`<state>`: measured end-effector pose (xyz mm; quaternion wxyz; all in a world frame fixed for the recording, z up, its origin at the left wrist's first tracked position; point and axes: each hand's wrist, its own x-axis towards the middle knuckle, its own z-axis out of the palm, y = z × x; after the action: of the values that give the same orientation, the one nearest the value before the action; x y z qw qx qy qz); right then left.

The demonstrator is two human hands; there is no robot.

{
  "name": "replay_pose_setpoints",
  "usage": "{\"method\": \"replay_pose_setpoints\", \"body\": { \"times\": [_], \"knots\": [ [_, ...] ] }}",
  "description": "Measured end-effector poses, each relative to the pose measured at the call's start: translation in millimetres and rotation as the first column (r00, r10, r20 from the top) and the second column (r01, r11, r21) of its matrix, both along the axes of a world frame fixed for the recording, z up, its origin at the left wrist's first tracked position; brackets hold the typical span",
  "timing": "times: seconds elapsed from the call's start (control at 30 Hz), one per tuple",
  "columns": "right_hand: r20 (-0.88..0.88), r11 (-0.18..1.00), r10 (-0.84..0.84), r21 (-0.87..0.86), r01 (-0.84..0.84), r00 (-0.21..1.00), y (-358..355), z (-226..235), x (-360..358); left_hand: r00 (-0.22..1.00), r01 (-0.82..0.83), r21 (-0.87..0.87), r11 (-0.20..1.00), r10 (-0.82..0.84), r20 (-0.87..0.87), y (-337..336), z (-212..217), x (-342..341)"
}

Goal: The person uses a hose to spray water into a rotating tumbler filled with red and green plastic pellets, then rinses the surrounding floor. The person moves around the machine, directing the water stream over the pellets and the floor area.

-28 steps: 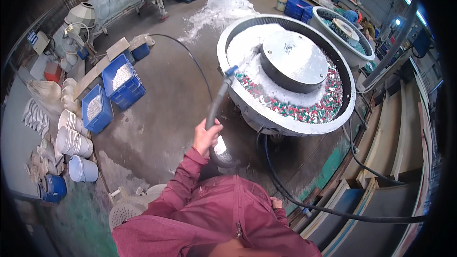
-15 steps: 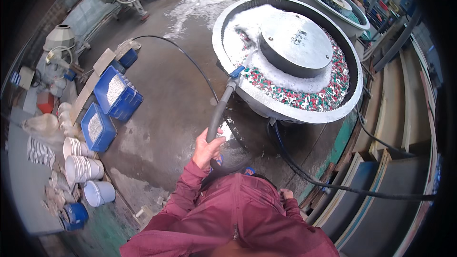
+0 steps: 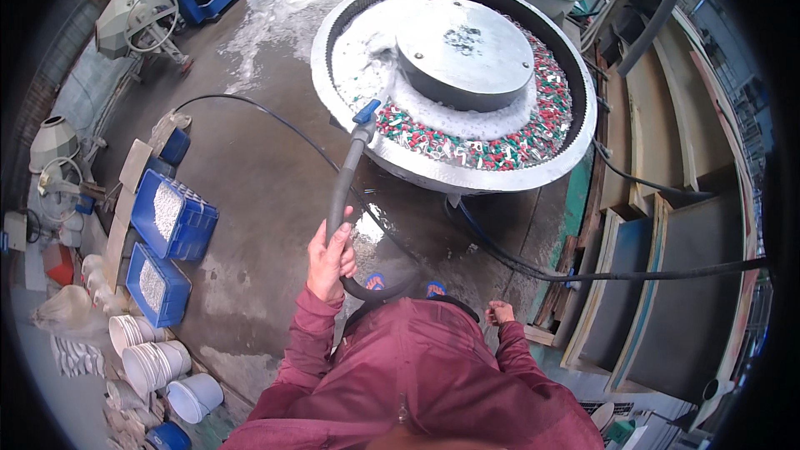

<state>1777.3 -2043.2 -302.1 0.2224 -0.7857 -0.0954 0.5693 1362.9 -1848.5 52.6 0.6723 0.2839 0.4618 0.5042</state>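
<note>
Left hand (image 3: 331,258): The dark grey hose (image 3: 340,187) is being gripped by this hand, with the fingers and thumb wrapped around it.
Hose: It is being held up at a slant toward the big round tub (image 3: 323,75), and its lower part is bending down near the feet.
Blue tap (image 3: 367,111): It is being carried on the hose's top end, and it is showing in front of the tub's near left rim. Whether the rim is being touched cannot be told.
Right hand (image 3: 499,312): It is being held low, out to the side of the maroon jacket (image 3: 417,350), with its fingers bent in. Whether anything is being gripped cannot be told.
Tub: Its ring is being filled by red, green and white bits (image 3: 517,142), and its left part is being covered by white foam (image 3: 362,33). Its middle is being topped by a round metal lid (image 3: 464,50).
Wet floor (image 3: 250,233): It is being crossed by a thin black hose (image 3: 279,122).
Left side: White bits are being held in two blue crates (image 3: 190,229), and white buckets (image 3: 194,398) are being seen nearby.
Feet: Blue and orange sandals (image 3: 374,282) are being worn.
</note>
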Motion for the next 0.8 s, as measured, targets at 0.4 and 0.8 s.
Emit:
{"method": "replay_pose_setpoints", "body": {
  "times": [0.4, 0.8],
  "knots": [
    [0.006, 0.984, -0.149, -0.094, 0.149, 0.989, -47.9, -16.3, 1.8, 1.0, -0.01, -0.031, 0.999, 0.011, 0.012, 24.1, 2.2, 17.1],
    [-0.033, 0.982, -0.191, 0.002, 0.191, 0.981, -11.8, 4.0, 9.0, 1.0, -0.029, 0.024, 0.999, 0.029, 0.003, 43.4, 4.0, 9.6]
  ]
}}
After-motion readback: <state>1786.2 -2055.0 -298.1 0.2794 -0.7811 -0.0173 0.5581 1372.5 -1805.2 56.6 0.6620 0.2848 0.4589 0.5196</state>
